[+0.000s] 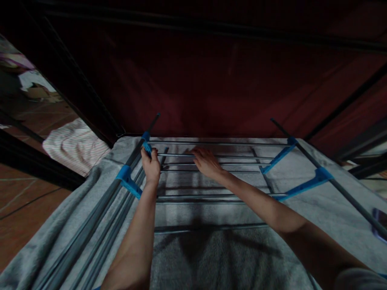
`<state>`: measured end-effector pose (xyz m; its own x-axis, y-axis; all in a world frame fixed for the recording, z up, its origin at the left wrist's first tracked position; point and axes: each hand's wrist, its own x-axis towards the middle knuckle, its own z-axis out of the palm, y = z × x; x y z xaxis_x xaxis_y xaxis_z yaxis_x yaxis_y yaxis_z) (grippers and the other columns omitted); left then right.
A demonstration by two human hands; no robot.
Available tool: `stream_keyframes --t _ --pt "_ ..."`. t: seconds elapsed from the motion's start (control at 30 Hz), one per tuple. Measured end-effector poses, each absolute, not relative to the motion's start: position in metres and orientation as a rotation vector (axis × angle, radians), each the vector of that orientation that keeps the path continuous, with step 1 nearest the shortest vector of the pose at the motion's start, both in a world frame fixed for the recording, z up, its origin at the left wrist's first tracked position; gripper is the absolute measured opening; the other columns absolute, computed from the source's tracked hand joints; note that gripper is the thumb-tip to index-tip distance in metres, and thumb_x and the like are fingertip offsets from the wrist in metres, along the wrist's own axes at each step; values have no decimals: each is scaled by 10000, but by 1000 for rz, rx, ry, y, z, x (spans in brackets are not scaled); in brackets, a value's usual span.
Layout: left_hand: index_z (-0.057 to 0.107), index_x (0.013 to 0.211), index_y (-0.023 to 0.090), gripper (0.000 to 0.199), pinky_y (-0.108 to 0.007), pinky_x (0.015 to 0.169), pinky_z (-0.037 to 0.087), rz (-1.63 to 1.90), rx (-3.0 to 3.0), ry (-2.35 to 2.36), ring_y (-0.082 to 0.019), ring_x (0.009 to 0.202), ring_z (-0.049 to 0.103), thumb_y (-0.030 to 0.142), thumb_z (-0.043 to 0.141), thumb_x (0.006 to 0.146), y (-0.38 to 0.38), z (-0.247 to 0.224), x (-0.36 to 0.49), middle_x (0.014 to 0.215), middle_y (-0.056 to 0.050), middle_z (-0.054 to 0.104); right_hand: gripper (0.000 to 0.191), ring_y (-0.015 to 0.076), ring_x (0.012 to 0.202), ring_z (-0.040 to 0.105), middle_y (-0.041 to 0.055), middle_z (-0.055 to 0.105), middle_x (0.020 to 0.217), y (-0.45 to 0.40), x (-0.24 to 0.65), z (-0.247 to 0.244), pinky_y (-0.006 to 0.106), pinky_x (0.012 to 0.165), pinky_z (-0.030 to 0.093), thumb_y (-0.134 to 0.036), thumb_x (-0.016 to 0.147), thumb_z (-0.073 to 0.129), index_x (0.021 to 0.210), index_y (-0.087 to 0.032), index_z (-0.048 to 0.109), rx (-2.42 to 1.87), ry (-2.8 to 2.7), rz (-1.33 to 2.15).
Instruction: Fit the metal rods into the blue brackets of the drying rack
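A rack of grey metal rods (187, 197) with blue plastic connectors (305, 187) lies over a grey blanket. My left hand (151, 165) is closed around the blue bracket (147, 147) at the rack's upper left, at the end of a crossbar. Near the middle, my right hand (207, 162) reaches over the thin crossbars, its fingers curled on one of them. Long upright poles (350, 202) run along both sides of the crossbars. Another blue connector (128, 181) sits below my left hand on the left pole.
A dark red panel (211, 88) with a dark frame stands behind the rack. Loose rods (102, 237) lie along the left side of the blanket (211, 257). A striped cloth (75, 145) is on the left, and a phone-like object (380, 223) lies at the right edge.
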<state>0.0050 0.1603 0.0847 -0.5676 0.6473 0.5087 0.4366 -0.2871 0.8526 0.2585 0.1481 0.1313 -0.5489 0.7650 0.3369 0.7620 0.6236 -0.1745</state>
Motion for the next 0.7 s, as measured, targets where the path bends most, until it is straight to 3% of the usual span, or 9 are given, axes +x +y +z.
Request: stream_keyframes --t 0.33,0.53,0.7 --pt "619 1046 186 395 -437 1004 500 1920 1351 1813 -266 1012 659 549 521 926 159 76 2 1014 -113 687 317 242 1139 665 134 691 1236 160 256 129 354 935 526 -323 1080 400 1220 -179 645 -1365 -2642 13" --pt "592 989 231 283 -511 1027 475 1891 1345 1871 -279 971 624 499 519 934 161 74 -2 958 -70 648 314 246 1123 688 136 705 1245 166 258 128 358 852 564 -339 1087 383 1220 -178 616 -1287 -2653 3" --pt "568 984 232 275 -467 999 478 1891 1344 1864 -256 929 580 495 521 918 162 73 -3 930 -56 593 329 248 1134 694 131 719 1243 170 261 129 360 854 568 -352 1093 362 1221 -176 608 -1238 -2707 18"
